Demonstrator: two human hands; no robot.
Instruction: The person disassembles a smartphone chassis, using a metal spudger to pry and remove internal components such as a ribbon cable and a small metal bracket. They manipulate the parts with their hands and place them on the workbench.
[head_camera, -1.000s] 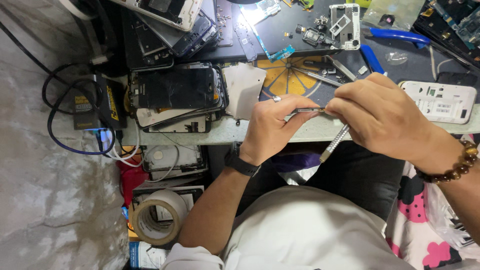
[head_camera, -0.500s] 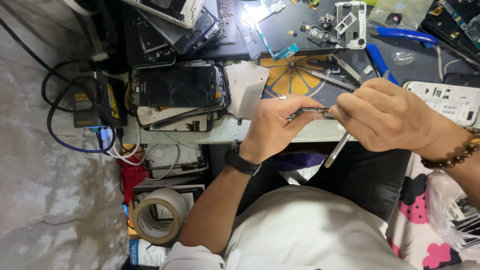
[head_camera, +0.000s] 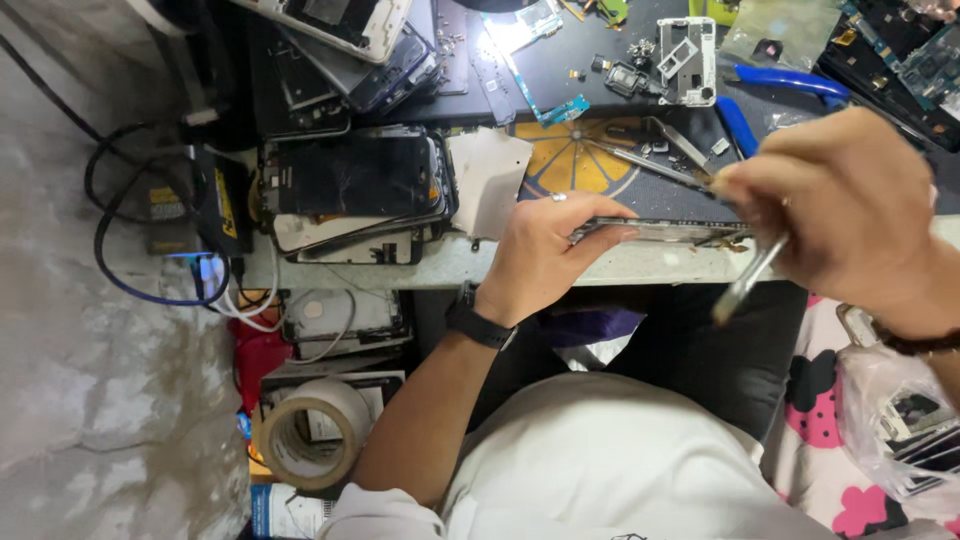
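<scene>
Left hand gripping phone frame, right hand with tool.

The person wears a white short-sleeved shirt filling the lower middle of the frame, and dark trousers above it. A black wristwatch circles the left wrist at centre. A dark beaded bracelet sits on the right wrist at the right edge.

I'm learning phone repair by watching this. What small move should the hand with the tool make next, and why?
Probably ease the tool tip a little further along the edge of the thin phone part. The left hand grips that part edge-on above the bench edge, and the right hand holds a slim metal tool close to its right end. The tip itself is hidden.
</scene>
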